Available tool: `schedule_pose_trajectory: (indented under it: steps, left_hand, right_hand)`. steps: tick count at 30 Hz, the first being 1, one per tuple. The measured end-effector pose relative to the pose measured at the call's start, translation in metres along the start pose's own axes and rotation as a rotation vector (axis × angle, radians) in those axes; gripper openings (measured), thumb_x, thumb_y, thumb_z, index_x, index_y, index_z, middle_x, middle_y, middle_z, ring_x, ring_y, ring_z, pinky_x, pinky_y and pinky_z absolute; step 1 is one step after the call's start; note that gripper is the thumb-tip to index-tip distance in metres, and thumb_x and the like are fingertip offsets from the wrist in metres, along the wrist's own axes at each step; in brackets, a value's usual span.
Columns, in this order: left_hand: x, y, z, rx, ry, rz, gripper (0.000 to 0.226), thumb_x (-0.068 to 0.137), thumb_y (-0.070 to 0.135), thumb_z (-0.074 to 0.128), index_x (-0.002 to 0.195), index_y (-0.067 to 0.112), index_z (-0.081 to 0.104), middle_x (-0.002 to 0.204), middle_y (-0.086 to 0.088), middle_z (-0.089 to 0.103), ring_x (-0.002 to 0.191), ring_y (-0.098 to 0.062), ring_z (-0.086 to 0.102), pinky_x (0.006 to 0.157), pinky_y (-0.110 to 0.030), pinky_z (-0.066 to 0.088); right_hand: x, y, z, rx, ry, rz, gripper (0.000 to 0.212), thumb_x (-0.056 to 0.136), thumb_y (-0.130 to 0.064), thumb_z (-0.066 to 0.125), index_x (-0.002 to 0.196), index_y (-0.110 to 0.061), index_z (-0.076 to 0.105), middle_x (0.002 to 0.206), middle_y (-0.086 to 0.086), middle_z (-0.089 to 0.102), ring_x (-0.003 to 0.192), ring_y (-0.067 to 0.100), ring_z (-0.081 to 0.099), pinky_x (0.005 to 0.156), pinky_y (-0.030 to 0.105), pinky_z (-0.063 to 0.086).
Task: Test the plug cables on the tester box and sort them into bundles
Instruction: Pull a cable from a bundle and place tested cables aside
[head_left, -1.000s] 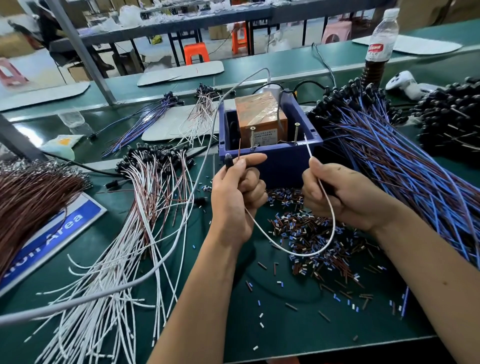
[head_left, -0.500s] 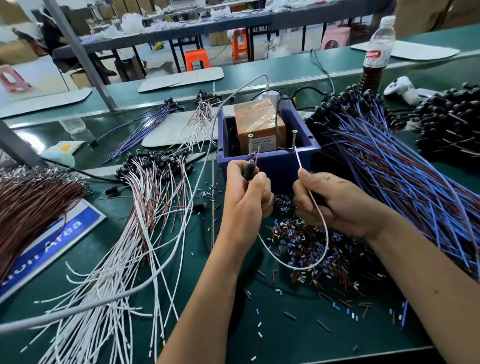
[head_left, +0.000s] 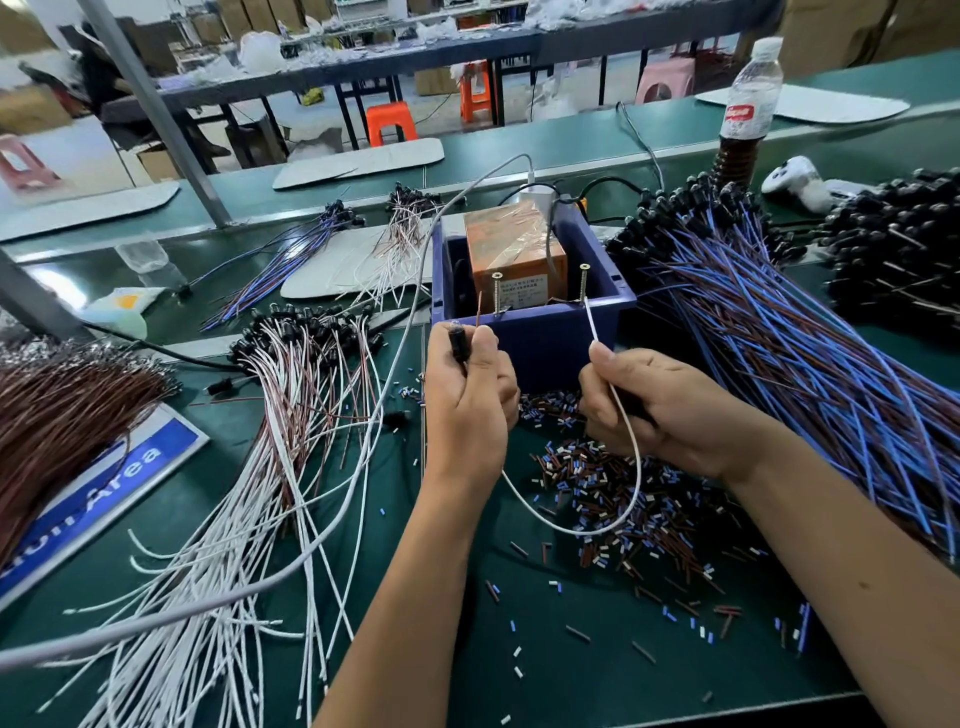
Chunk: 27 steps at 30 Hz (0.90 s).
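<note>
My left hand (head_left: 470, 400) curls its fingers round the black plug (head_left: 458, 340); my right hand (head_left: 649, 402) pinches the white wire (head_left: 615, 395), its tip at the right screw (head_left: 583, 283) of the blue tester box (head_left: 540, 332). White bundle (head_left: 249, 467) lies left on the tabletop (head_left: 597, 670).

Workshop interior behind a green counter (head_left: 571, 649).
A second green counter (head_left: 519, 140) runs parallel beyond it, carrying flat grey boards (head_left: 358, 158). A slanted metal post (head_left: 156, 111) rises at left. Farther back stands a dark bench (head_left: 363, 78) on black legs, cluttered on top, with orange stools (head_left: 390, 122) and a pink stool (head_left: 667, 80) on a pale floor (head_left: 78, 150). Cardboard boxes (head_left: 857, 26) line the rear; daylight is bright and even.
</note>
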<state>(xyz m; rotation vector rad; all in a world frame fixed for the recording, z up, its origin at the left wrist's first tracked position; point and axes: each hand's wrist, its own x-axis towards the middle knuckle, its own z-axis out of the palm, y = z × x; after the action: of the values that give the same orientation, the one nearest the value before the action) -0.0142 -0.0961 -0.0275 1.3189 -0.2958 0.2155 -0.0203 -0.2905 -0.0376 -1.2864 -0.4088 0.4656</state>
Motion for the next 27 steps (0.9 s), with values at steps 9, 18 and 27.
schedule_pose_trajectory:
  steps: [9, 18, 27]
  left_hand:
    - [-0.003, 0.002, 0.001, 0.101, 0.046, 0.079, 0.016, 0.105, 0.013, 0.041, 0.091, 0.018, 0.034, 0.066, -0.004, 0.037, 0.051, -0.011, 0.031, 0.047, -0.019, 0.029]
    - [0.004, 0.007, 0.002, 0.235, 0.188, -0.041, 0.039, 0.109, 0.028, 0.050, 0.074, 0.012, 0.050, 0.047, 0.005, 0.045, 0.041, -0.012, 0.038, 0.044, -0.023, 0.031]
    - [0.016, 0.033, 0.012, 0.043, 0.072, -0.482, 0.043, 0.109, 0.022, 0.044, 0.067, 0.015, 0.044, 0.041, 0.005, 0.030, 0.032, -0.007, 0.019, 0.039, -0.013, 0.017]
  right_hand:
    - [-0.002, -0.002, 0.005, -0.066, 0.028, 0.017, 0.057, 0.110, -0.040, 0.038, 0.069, -0.005, 0.053, 0.047, 0.002, 0.029, 0.047, 0.016, 0.021, 0.050, 0.039, 0.010]
    - [-0.001, -0.001, 0.003, -0.088, 0.004, 0.024, 0.057, 0.108, -0.047, 0.043, 0.070, -0.006, 0.054, 0.046, 0.003, 0.030, 0.049, 0.021, 0.018, 0.050, 0.041, 0.010]
    - [-0.001, 0.000, 0.002, -0.072, -0.007, 0.034, 0.056, 0.108, -0.046, 0.043, 0.069, -0.006, 0.054, 0.046, 0.001, 0.032, 0.047, 0.018, 0.020, 0.054, 0.043, 0.005]
